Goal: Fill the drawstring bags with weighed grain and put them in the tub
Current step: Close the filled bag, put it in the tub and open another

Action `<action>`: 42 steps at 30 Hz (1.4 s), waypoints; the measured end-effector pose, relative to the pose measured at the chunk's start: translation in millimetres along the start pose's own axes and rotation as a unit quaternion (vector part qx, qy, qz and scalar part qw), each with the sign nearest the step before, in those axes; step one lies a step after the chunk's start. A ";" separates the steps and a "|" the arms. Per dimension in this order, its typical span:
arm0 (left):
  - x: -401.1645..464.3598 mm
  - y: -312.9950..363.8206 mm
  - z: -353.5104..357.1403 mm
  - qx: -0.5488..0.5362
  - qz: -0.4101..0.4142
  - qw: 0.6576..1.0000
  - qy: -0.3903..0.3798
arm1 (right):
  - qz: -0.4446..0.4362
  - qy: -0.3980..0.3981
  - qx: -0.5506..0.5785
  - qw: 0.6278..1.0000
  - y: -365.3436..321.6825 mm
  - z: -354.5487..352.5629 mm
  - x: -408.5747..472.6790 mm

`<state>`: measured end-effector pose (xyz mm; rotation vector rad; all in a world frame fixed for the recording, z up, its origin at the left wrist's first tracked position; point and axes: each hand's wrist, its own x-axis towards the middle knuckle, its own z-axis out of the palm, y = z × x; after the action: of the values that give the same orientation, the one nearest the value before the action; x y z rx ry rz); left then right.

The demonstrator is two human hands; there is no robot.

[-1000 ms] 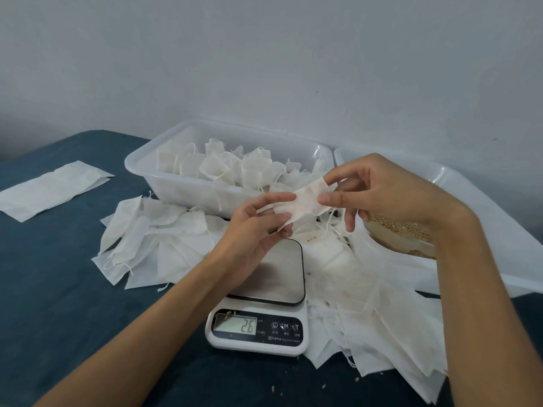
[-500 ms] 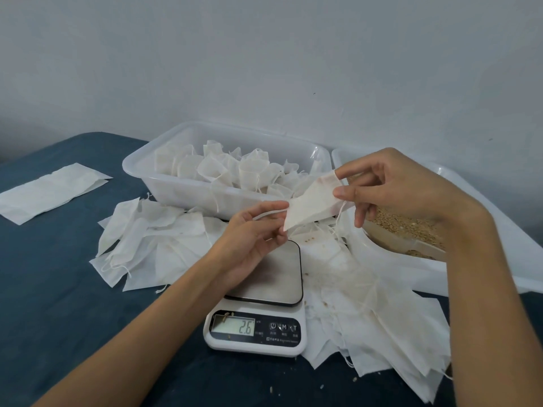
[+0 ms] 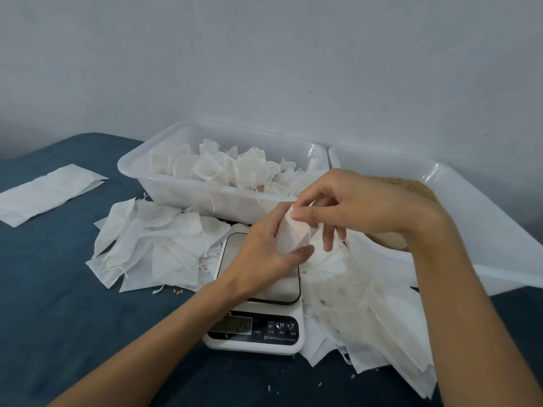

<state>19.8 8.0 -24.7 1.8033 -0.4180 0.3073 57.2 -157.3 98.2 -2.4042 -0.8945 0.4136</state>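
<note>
A dark blue cloth-covered table filled the lower frame, set against a pale bare wall. Two translucent white plastic tubs were placed side by side at the frame's centre and right: the left tub was packed with filled white drawstring bags, judged to be the finished ones, while the right tub, cut off at the right edge, held a heap of tan grain, largely hidden behind the right forearm. Heaps of flat, empty white fabric bags were spread at centre left and lower right, apparently kept within reach of either hand. A folded white sheet lay apart at the left edge.

A white digital kitchen scale with a steel platform was set at the lower centre, directly before the tubs, presumably so weighing and filling could be done in one spot. Its display was blurred and could not be read.

Above the platform, one small white drawstring bag was held between both hands. The left hand was curled around its lower part, thumb beneath; the top was pinched by the thumb and forefinger of the right hand, probably to work the mouth open. Whether grain was inside could not be made out. A few loose grains were scattered on the cloth.
</note>
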 end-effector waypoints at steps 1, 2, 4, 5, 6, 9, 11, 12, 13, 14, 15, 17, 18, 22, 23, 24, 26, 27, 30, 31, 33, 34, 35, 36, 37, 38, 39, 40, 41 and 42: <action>1.0 1.3 -1.1 -0.014 -0.001 1.000 0.010 | -0.011 0.002 0.006 1.000 -2.2 1.6 1.2; 1.7 2.7 -2.8 -0.028 -0.005 0.999 0.014 | -0.018 0.010 0.012 1.000 -3.5 1.8 2.2; 2.5 5.1 -5.2 -0.038 -0.013 0.999 0.005 | -0.023 0.021 0.020 0.999 -4.3 0.0 2.7; 2.2 6.1 -5.3 -0.038 -0.016 0.999 -0.003 | -0.024 0.015 0.019 0.999 -4.8 -0.6 2.3; 1.9 6.6 -5.1 -0.040 -0.017 0.999 -0.008 | -0.022 0.002 0.016 1.000 -5.2 -0.4 1.8; 1.2 8.1 -4.2 -0.051 -0.008 0.999 -0.009 | -0.011 -0.047 0.010 0.999 -7.5 2.5 0.7; 0.4 9.6 -3.9 -0.064 -0.001 0.998 -0.018 | -0.009 -0.054 0.019 0.998 -8.9 4.8 1.6; 0.2 10.6 -4.2 -0.069 -0.001 0.997 -0.020 | -0.010 -0.049 0.024 0.998 -9.2 5.2 2.3; 0.4 10.6 -4.8 -0.077 -0.006 0.997 -0.019 | -0.011 -0.040 0.032 0.999 -10.0 4.3 2.3; 1.3 10.2 -5.5 -0.090 -0.016 0.996 -0.016 | -0.011 -0.030 0.042 0.999 -10.8 1.5 0.9; 2.1 9.3 -6.1 -0.103 -0.027 0.994 -0.011 | -0.011 -0.018 0.055 0.998 -10.4 -3.4 -2.1; 4.2 7.5 -8.2 -0.122 -0.046 0.991 0.001 | 0.002 0.034 0.058 0.998 -1.8 -20.0 -12.2; 5.0 6.9 -9.4 -0.130 -0.053 0.990 0.005 | 0.022 0.078 0.045 0.996 8.7 -31.0 -17.9; 5.0 6.1 -13.8 -0.158 -0.076 0.984 0.018 | 0.219 0.213 -0.035 0.951 92.3 -66.1 -39.5; 5.0 5.6 -14.1 -0.161 -0.079 0.984 0.020 | 0.296 0.177 -0.064 0.936 112.9 -68.7 -44.9; 5.0 5.5 -14.3 -0.162 -0.084 0.983 0.022 | 0.368 0.110 -0.085 0.920 129.4 -67.9 -50.1; 5.3 6.0 -14.7 -0.168 -0.090 0.981 0.022 | 0.456 0.004 -0.081 0.886 146.6 -63.6 -57.7; 5.5 6.0 -14.9 -0.172 -0.092 0.981 0.020 | 0.468 -0.007 -0.066 0.881 150.6 -62.3 -58.9; 5.1 5.6 -14.9 -0.169 -0.095 0.981 0.018 | 0.464 0.017 -0.074 0.883 160.5 -60.4 -55.2; 5.1 5.0 -14.7 -0.167 -0.095 0.981 0.020 | 0.464 0.011 -0.099 0.880 161.1 -58.0 -52.5; 5.0 4.3 -14.3 -0.167 -0.098 0.981 0.027 | 0.455 -0.001 -0.153 0.877 162.6 -51.6 -48.8; 5.0 4.2 -14.2 -0.166 -0.098 0.981 0.030 | 0.449 -0.006 -0.170 0.877 165.7 -49.2 -47.7; 5.2 4.3 -13.8 -0.166 -0.097 0.981 0.031 | 0.448 -0.008 -0.174 0.877 168.4 -48.8 -47.7; 5.1 4.4 -13.6 -0.166 -0.096 0.981 0.032 | 0.447 -0.004 -0.168 0.878 171.3 -49.4 -48.3; 5.4 4.5 -13.4 -0.168 -0.096 0.981 0.031 | 0.447 0.001 -0.161 0.880 170.6 -50.6 -50.3; 5.4 4.5 -13.6 -0.170 -0.097 0.980 0.030 | 0.441 0.009 -0.157 0.883 169.5 -52.9 -53.6; 5.5 4.7 -13.6 -0.172 -0.097 0.980 0.028 | 0.434 0.029 -0.155 0.887 166.7 -56.2 -57.7; 5.6 5.1 -13.8 -0.174 -0.097 0.979 0.028 | 0.428 0.062 -0.154 0.889 164.1 -60.4 -62.3; 5.6 5.8 -14.0 -0.178 -0.098 0.979 0.030 | 0.424 0.099 -0.144 0.889 159.7 -65.9 -67.9; 5.7 6.3 -14.2 -0.182 -0.098 0.978 0.033 | 0.424 0.140 -0.135 0.884 153.7 -72.8 -73.9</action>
<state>22.3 19.5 -13.1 1.4569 -0.2273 0.1410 114.1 -332.3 75.0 -2.9194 0.3011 0.2371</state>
